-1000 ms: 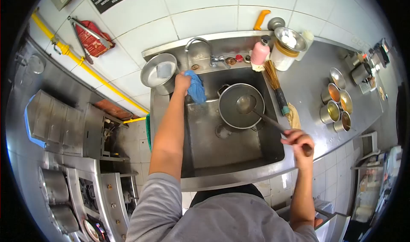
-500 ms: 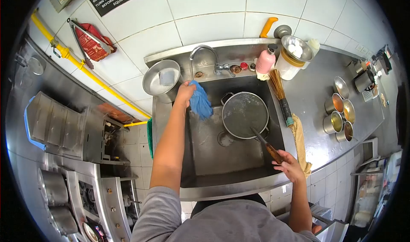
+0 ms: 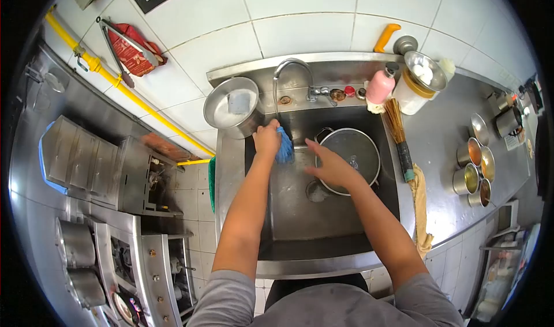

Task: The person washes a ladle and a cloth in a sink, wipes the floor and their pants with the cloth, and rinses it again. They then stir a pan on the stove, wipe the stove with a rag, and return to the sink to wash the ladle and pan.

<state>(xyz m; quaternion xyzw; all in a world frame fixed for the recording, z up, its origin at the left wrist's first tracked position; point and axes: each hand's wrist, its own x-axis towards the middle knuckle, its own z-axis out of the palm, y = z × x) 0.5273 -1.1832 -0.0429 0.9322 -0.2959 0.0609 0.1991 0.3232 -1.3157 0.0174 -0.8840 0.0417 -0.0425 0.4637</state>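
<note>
From the head view, the left hand point(image 3: 267, 139) has its fingers closed around a blue cloth point(image 3: 285, 146) over the sink's point(image 3: 306, 217) far left. The right hand point(image 3: 332, 166), fingers spread and empty, hovers by the near-left rim of the pot point(image 3: 355, 154).

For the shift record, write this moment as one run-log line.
left hand: gripping blue cloth below faucet | right hand: open, nothing visibly held, beside pot | pot: in sink, liquid inside
</note>
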